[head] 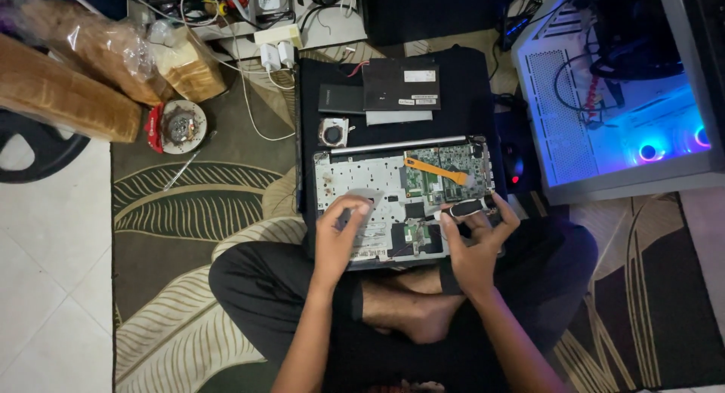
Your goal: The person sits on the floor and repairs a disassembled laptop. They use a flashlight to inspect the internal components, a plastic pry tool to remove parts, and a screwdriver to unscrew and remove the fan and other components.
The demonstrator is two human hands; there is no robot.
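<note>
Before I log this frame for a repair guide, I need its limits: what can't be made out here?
All from the head view:
- Left hand: its fingers cover the part they touch on the opened laptop.
- Right hand: grips a small black part; its kind is too small to tell.
- Circuit board: components are too small to tell apart.
- Desktop computer case: cut off by the right edge.
</note>
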